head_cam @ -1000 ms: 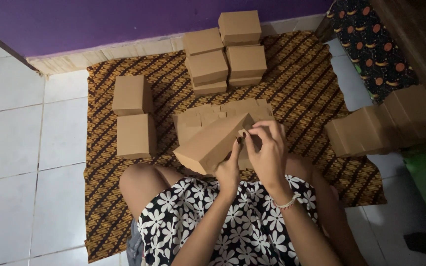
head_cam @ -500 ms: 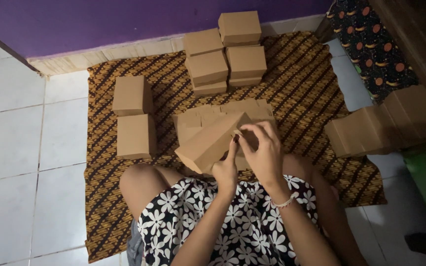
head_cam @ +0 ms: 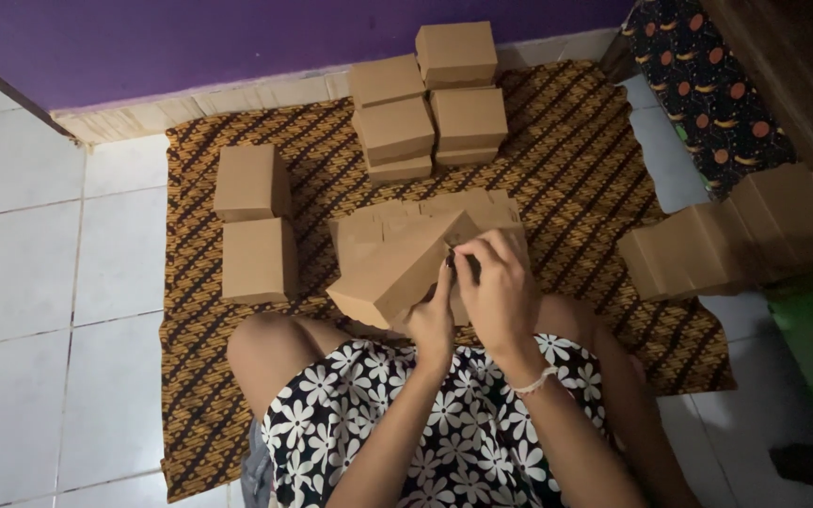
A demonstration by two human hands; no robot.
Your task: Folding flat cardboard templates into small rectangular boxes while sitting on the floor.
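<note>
I hold a brown cardboard box [head_cam: 397,273] tilted above my lap, over a pile of flat brown box blanks [head_cam: 397,221] on the patterned mat. My left hand [head_cam: 433,320] grips the box from below at its near end. My right hand [head_cam: 496,282] pinches the flap at the box's right end, fingers curled over the edge. Both hands touch each other at the flap.
A brown patterned mat [head_cam: 576,179] covers the tile floor. Two folded boxes [head_cam: 254,221] stand at the left, a stack of several boxes [head_cam: 430,103] at the back by the purple wall. A row of flat blanks [head_cam: 736,240] leans at the right, beside a dark patterned cloth [head_cam: 708,85].
The box has tilted slightly and my right hand has shifted along the flap end; my left hand stays under the box.
</note>
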